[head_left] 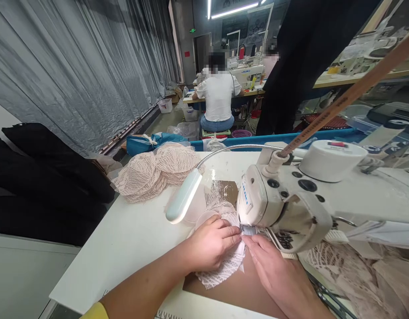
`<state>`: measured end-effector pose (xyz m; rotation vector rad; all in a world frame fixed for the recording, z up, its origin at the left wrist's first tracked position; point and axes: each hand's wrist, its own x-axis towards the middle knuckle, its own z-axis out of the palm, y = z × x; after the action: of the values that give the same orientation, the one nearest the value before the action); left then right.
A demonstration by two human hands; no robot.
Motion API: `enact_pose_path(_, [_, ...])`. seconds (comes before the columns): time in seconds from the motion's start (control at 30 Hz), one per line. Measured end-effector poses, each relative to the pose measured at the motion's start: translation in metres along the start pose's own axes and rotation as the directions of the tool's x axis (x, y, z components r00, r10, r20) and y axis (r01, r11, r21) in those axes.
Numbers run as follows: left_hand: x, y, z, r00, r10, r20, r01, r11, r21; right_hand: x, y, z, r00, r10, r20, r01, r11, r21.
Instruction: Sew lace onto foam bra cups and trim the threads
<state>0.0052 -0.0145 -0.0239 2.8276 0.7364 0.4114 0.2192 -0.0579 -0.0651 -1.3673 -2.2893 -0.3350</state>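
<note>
My left hand [212, 243] lies fingers-down on a piece of pale lace fabric [224, 270], pressing it onto the table just in front of the white sewing machine head [274, 204]. My right hand [274, 270] rests beside it, fingertips meeting the left hand's at the needle area, pressing the same lace. The needle itself is hidden behind the machine head. The fingers of both hands are close together and flat on the cloth.
A gooseneck lamp [184, 197] hangs over the white table [131, 239]. A pile of pink lace cups [154, 170] sits at the far edge. Black cloth [41, 177] lies left. More lace pieces [357, 270] lie right. Two people are at the back, one seated at another machine.
</note>
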Motion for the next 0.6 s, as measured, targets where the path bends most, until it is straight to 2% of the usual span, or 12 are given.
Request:
enact_pose_path(0.37, [0.0041,-0.003,0.0022,0.997,-0.042,-0.061,0.046,0.997,0.059,-0.0014,0.0021,-0.0002,0.999,-0.031,0.01,0.03,0.995,0.095])
enact_pose_path(0.53, [0.0048,-0.0022,-0.0008,0.992,-0.083,-0.098,0.09,0.994,0.061,-0.0041,0.004,0.0074,0.995,-0.011,0.1,-0.002,0.991,0.13])
enact_pose_path(0.6, [0.0051,-0.0025,-0.0011,0.99,-0.097,-0.105,0.104,0.992,0.067,-0.004,0.0043,0.0081,0.995,-0.015,0.101,0.002,0.992,0.127])
